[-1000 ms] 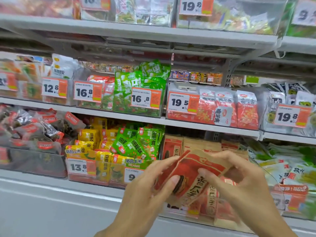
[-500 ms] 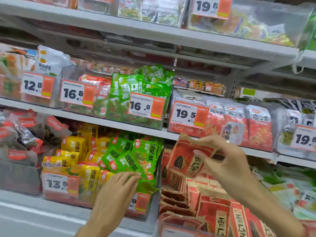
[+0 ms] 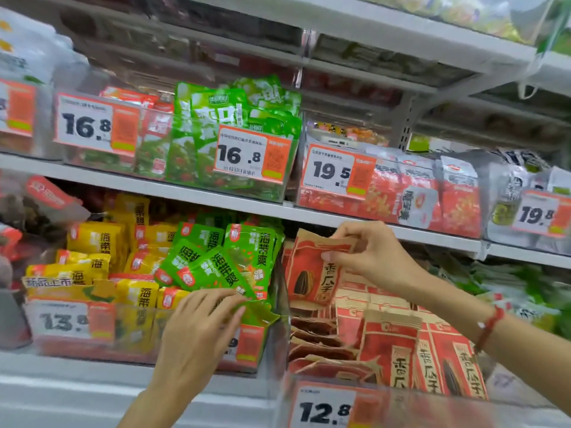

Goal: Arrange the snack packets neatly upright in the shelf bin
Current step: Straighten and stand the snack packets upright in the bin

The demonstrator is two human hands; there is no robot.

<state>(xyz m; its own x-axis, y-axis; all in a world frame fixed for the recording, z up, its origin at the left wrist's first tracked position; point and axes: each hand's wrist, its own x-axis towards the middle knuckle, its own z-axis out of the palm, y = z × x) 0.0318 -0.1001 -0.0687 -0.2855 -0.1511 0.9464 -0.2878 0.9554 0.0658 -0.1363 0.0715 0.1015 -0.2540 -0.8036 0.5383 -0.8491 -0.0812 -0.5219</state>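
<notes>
One red packet (image 3: 312, 273) pinched by right hand (image 3: 370, 257) (upright).

Bright, even store light is falling from above, leaving the shelf undersides dim. Motion blur is smearing the left and top edges, and wide-angle distortion is bending the shelves (image 3: 216, 197).

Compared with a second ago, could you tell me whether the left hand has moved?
Yes. The left hand left the red-brown packet and shifted left to the green packets.
</notes>
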